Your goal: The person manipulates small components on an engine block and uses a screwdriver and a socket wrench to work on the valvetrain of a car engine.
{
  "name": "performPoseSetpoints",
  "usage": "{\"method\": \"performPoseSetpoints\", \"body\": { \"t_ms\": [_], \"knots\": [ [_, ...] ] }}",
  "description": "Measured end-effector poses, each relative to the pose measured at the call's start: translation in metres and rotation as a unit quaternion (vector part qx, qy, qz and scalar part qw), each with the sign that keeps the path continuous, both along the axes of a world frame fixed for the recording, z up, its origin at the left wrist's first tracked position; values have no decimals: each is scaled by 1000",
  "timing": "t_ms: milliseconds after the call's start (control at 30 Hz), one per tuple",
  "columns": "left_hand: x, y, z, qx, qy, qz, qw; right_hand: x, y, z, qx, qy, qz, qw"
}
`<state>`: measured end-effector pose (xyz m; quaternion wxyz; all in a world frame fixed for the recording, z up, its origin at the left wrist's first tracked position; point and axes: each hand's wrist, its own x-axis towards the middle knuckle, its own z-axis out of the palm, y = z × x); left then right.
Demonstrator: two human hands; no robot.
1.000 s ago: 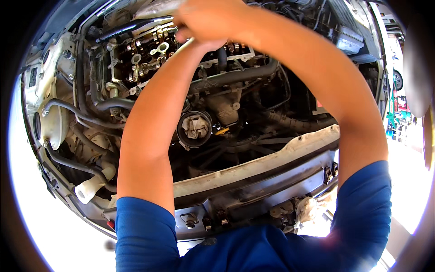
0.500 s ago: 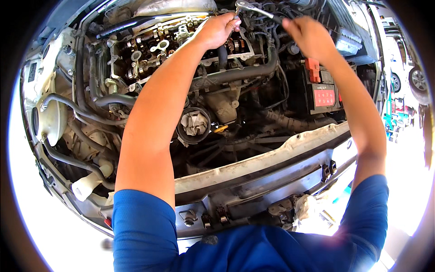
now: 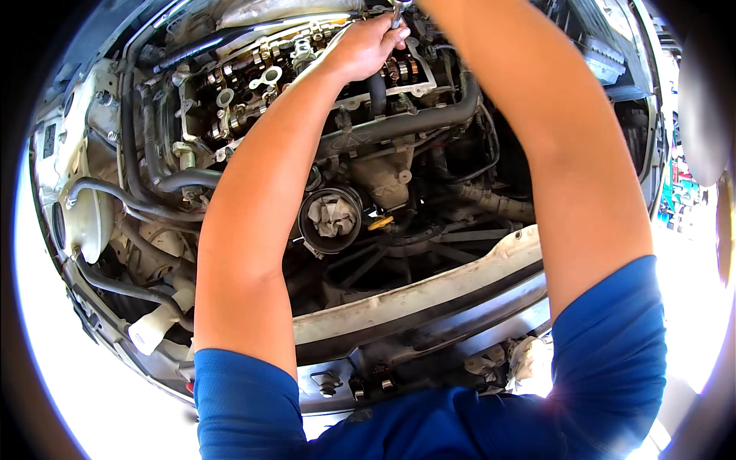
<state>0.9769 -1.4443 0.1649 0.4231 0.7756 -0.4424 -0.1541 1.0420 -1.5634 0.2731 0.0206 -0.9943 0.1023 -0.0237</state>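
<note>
My left hand (image 3: pixel 368 47) is at the top centre, above the right end of an open engine top. Its fingers are wrapped round the metal shaft below a ratchet wrench (image 3: pixel 398 11), whose head is cut by the upper edge. What the shaft's lower end meets is hidden by the hand. My right arm crosses the upper right, and its hand lies beyond the picture's top, so its grip is not seen. Under my left wrist, the cylinder head (image 3: pixel 420 89) shows its pale rim and exposed camshafts (image 3: pixel 402 71).
A thick black hose (image 3: pixel 399 126) runs along the engine's near side. Crumpled paper or cloth (image 3: pixel 333 215) fills a round dark opening, with a yellow pull handle (image 3: pixel 380 223) beside it. The pale front crossbar (image 3: pixel 414 285) spans the near side. A white plastic neck (image 3: pixel 157 326) stands left.
My right hand has gone up and left, out of the top edge, its arm now covering the battery. The left hand keeps its hold. The view has shifted slightly.
</note>
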Motion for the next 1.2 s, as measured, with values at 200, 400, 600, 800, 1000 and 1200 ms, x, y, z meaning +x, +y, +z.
{"method": "performPoseSetpoints", "body": {
  "t_ms": [200,400,600,800,1000,1200],
  "knots": [
    [5,2,-8,-12,28,24,999,-114,-117,-13,24,-48,-80,995],
    [3,-6,-4,-7,-18,11,1000,-267,-14,26,82,-21,136,987],
    [13,2,-20,-115,276,44,953,-163,67,38,-59,94,236,965],
    [2,-10,-9,-12,-63,-14,998,-11,28,-21,-19,-176,145,974],
    [2,-9,-6,8,-6,-13,1000,14,-151,-50,-296,40,239,924],
    [5,-8,0,-52,29,-4,998,-63,-93,9,511,-57,-96,852]
  ]
}}
